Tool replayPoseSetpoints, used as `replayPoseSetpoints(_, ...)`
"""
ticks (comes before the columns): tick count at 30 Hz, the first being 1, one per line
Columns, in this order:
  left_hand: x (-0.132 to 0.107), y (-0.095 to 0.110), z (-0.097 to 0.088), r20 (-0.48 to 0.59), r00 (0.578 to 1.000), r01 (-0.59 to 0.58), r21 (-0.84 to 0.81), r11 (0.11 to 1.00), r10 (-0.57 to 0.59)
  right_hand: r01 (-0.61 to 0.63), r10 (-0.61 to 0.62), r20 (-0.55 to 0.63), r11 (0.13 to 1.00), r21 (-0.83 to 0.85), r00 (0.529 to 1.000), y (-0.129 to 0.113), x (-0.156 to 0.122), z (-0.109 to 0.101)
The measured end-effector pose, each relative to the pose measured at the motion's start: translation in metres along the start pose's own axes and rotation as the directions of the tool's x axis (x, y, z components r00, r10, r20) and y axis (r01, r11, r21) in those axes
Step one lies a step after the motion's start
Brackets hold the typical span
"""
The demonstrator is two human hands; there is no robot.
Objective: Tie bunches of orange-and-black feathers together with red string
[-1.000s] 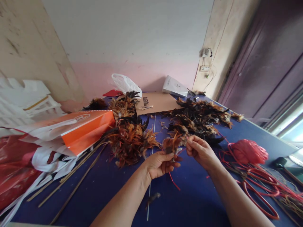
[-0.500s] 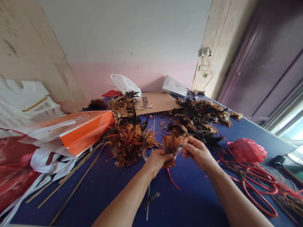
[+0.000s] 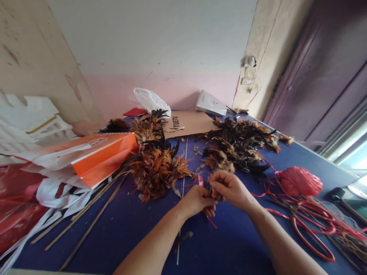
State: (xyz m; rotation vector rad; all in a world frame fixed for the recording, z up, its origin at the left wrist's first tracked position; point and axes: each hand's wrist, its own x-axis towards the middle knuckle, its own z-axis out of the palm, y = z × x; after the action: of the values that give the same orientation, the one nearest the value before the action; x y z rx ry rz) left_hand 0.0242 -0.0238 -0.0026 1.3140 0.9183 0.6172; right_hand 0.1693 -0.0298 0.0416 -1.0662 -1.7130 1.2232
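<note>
My left hand (image 3: 199,200) is closed, thumb on top, around a small feather bunch (image 3: 213,191) that mostly hides between my hands. My right hand (image 3: 229,189) presses against it with fingers pinched on the same bunch. A strip of red plastic string (image 3: 200,180) stands up beyond my left hand, and a thin red end hangs below the fingers. Just left lies a pile of orange-brown feather bunches (image 3: 157,172). Beyond my right hand spreads a heap of black and brown feathers (image 3: 241,141).
On the blue table (image 3: 229,244), a red string ball (image 3: 300,181) and red-handled scissors (image 3: 312,229) lie right. An orange paper bag (image 3: 106,158) and thin sticks (image 3: 94,221) are left. Cardboard (image 3: 195,124), a white plastic bag (image 3: 150,101) and a white box (image 3: 210,103) sit behind.
My hands have come together and slightly lower. The bunch's orange feather tips, upright above my left hand before, are now out of sight; the red strip shows there instead.
</note>
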Motion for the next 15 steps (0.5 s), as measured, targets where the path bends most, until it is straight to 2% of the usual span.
replayPoseSetpoints(2, 0.002, -0.003, 0.002, 0.026, 1.0, 0.002, 0.026, 1.0, -0.003, 0.045, -0.038, 0.058, 0.99, -0.133, 0.998, -0.004, -0.002, 0.006)
replayPoseSetpoints(5, 0.001, -0.004, 0.008, 0.046, 0.998, 0.025, 0.13, 0.991, -0.031, 0.224, -0.182, 0.149, 0.905, -0.361, 0.972, -0.014, -0.003, 0.013)
replayPoseSetpoints(7, -0.003, -0.003, 0.013, 0.07, 0.997, 0.023, 0.18, 0.983, -0.037, 0.293, -0.227, 0.197, 0.851, -0.436, 0.954, -0.02, -0.002, 0.013)
replayPoseSetpoints(8, -0.006, -0.001, 0.016, 0.1, 0.995, -0.002, 0.17, 0.985, -0.016, 0.291, -0.219, 0.208, 0.852, -0.434, 0.953, -0.022, 0.0, 0.01)
replayPoseSetpoints(10, -0.012, 0.003, 0.019, 0.168, 0.985, -0.06, 0.098, 0.993, 0.043, 0.206, -0.142, 0.202, 0.915, -0.346, 0.969, -0.019, 0.004, 0.0)
replayPoseSetpoints(12, -0.016, 0.009, 0.021, 0.201, 0.976, -0.096, 0.02, 0.995, 0.09, 0.05, -0.025, 0.165, 0.988, -0.148, 0.986, -0.01, 0.008, -0.012)
replayPoseSetpoints(14, -0.018, 0.015, 0.019, 0.15, 0.981, -0.117, -0.046, 0.992, 0.123, -0.075, 0.049, 0.191, 0.988, 0.132, 0.98, 0.004, 0.011, -0.021)
replayPoseSetpoints(15, -0.017, 0.017, 0.018, 0.09, 0.985, -0.14, -0.082, 0.987, 0.147, -0.104, 0.058, 0.161, 0.95, 0.296, 0.985, 0.011, 0.013, -0.023)
